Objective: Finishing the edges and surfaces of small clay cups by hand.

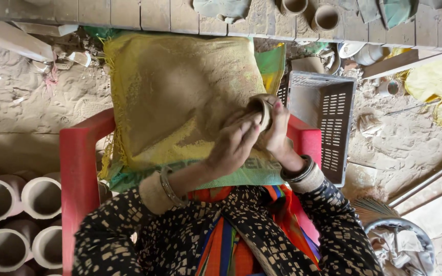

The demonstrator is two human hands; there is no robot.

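Looking down from the head camera, you see a person sitting with a small clay cup (261, 110) in both hands. The cup is up in front of the person, over a yellow sack (180, 97) that lies across a red plastic chair (80, 174).

The right hand (278, 134) is curled shut around the side of the cup, with the thumb up by its rim. The left hand (235, 143) has its fingers closed and pressed on the cup from the other side. The cup's mouth points away and a bit to the left. It looks empty, but the view is a little blurry, so that is hard to be sure of. Both wrists wear bangles.

Just to the right of the hands stands a grey plastic crate (328, 122) with slots in its wall. You cannot really see what is in it from here.

At the bottom left are bigger clay pots (24, 214) lying on their sides, close together. Their round mouths face the camera and they are empty inside.

At the top, two more small clay cups (313, 13) sit on a wooden shelf (129, 13). Both look empty.

At the bottom right is a round metal bowl (384, 223) with pale cloth rags in it. The floor (31, 102) is sandy dirt.
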